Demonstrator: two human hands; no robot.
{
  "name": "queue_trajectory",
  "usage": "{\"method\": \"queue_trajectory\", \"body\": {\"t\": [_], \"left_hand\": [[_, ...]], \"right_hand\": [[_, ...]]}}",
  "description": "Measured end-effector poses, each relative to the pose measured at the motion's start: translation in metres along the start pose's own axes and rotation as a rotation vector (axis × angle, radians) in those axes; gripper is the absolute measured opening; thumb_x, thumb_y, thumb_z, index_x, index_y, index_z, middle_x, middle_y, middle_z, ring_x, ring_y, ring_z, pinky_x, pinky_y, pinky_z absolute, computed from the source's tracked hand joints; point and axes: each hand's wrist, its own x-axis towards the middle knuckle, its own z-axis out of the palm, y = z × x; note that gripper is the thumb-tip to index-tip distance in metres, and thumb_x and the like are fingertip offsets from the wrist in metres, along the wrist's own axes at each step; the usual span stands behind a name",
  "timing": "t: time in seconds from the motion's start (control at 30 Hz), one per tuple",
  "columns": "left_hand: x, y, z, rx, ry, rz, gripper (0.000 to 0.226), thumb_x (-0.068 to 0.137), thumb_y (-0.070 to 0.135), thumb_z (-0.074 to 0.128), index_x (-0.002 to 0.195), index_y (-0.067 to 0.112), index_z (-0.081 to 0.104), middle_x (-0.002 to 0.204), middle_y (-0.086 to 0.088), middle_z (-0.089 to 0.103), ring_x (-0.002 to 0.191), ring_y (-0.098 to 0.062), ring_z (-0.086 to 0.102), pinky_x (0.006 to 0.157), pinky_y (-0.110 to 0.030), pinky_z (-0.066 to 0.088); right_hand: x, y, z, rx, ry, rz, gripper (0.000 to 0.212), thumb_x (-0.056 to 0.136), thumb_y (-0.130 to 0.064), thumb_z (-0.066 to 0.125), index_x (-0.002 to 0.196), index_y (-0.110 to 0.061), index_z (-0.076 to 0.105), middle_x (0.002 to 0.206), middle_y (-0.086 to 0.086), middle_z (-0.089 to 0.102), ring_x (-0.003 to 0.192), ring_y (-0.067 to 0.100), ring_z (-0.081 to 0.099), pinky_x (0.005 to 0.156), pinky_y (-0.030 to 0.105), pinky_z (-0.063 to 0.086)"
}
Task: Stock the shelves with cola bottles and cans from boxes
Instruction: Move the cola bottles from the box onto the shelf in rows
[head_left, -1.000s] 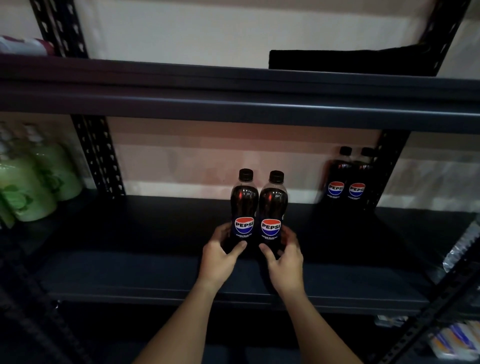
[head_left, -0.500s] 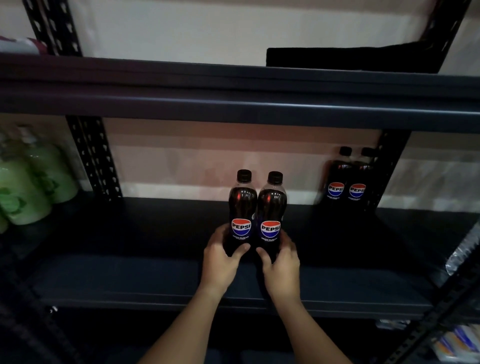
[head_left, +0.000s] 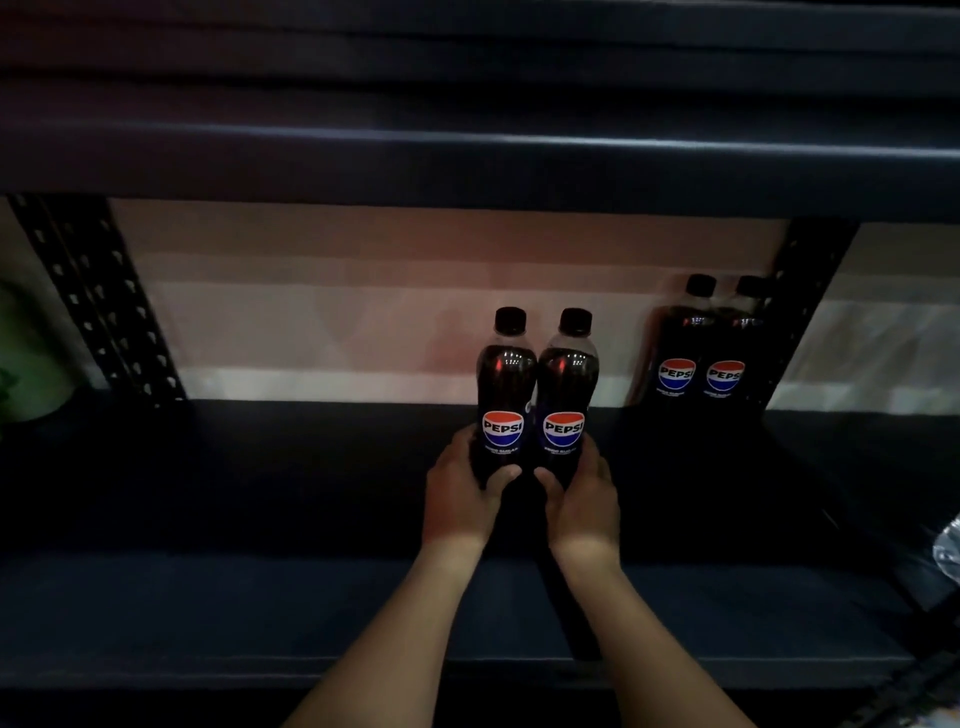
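Two Pepsi bottles (head_left: 537, 395), upright, touching, caps up, long axes vertical, labels facing outward, at mid-shelf (head_left: 260, 467). Left bottle base is gripped by the left hand (head_left: 460, 496), right by the right hand (head_left: 584, 501), fingers curled round. Risk: toppling if pushed unevenly.

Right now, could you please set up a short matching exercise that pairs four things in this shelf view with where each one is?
Things:
1. Left hand
2. Right hand
3. Pair of cola bottles
4. Green bottle

Places:
A. Far left edge of the view
B. Gripping the right-side bottle of the middle two
C. Back right of the shelf, beside the upright post
D. Gripping the left-side bottle of the middle two

Pairs: 1-D, 2-B, 3-C, 4-A
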Motion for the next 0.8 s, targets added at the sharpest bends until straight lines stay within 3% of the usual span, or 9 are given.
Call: {"method": "queue_trajectory", "body": {"t": [0.27,0.43,0.67,0.8], "left_hand": [[0.039,0.006,0.043,0.020,0.004,0.026,0.059,0.083,0.022,0.084,0.136,0.021,0.058,0.126,0.002,0.069,0.119,-0.014,0.065,0.103,-0.042,0.054],[0.053,0.012,0.057,0.034,-0.016,0.004,0.060,0.086,0.017,0.082,0.141,0.016,0.056,0.131,-0.002,0.067,0.123,-0.014,0.060,0.100,-0.023,0.044],[0.070,0.009,0.067,0.030,-0.045,-0.032,0.059,0.089,0.017,0.078,0.142,0.017,0.052,0.135,-0.003,0.065,0.128,-0.017,0.059,0.110,-0.036,0.048],[0.077,0.007,0.069,0.024,-0.048,-0.041,0.055,0.091,0.014,0.075,0.141,0.020,0.053,0.132,0.000,0.067,0.118,-0.010,0.060,0.101,-0.027,0.046]], "right_hand": [[0.051,0.022,0.004,0.004,0.071,-0.098,0.057,0.092,-0.022,0.072,0.142,-0.012,0.048,0.133,0.009,0.060,0.116,0.028,0.064,0.091,0.037,0.054],[0.075,0.024,0.006,0.005,0.058,-0.047,0.057,0.092,-0.022,0.071,0.142,-0.015,0.046,0.135,0.008,0.059,0.121,0.027,0.061,0.098,0.041,0.053],[0.096,0.022,0.012,-0.020,0.026,0.005,0.057,0.094,-0.023,0.068,0.145,-0.015,0.042,0.138,0.011,0.056,0.127,0.030,0.057,0.102,0.042,0.048],[0.104,0.021,0.016,-0.006,0.020,0.033,0.060,0.095,-0.023,0.068,0.147,-0.015,0.040,0.143,0.012,0.053,0.132,0.031,0.053,0.106,0.043,0.045]]}}
